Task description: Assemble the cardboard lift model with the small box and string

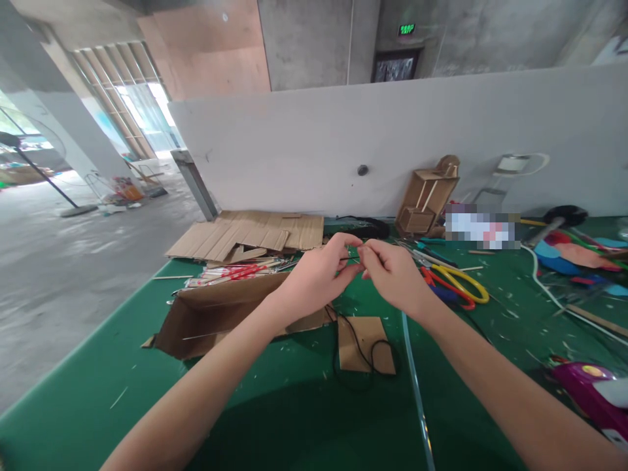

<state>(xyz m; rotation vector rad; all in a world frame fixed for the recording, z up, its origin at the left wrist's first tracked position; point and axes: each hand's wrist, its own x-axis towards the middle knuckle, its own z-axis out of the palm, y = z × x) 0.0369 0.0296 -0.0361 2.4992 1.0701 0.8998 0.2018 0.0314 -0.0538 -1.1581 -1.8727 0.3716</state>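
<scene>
My left hand (318, 275) and my right hand (390, 271) meet above the middle of the table, both with fingers pinched. A short stretch of thin black cord (349, 258) runs between their fingertips. More black cord (360, 350) lies in loose loops below the hands, over and around a small cardboard square (350, 356). Whether both stretches are one piece is hidden behind my left hand. An open, long cardboard box (196, 327) sits under my left forearm. Exactly how the fingertips grip the cord is too small to see.
Behind the box lie red-and-white packets (240, 271) and flat cardboard (245, 234). Scissors with yellow handles (466, 282) are to the right, near a cardboard construction (426, 199). A clear strip (416, 386) crosses the green table (294, 418). A purple glue gun-like tool (583, 392) lies far right.
</scene>
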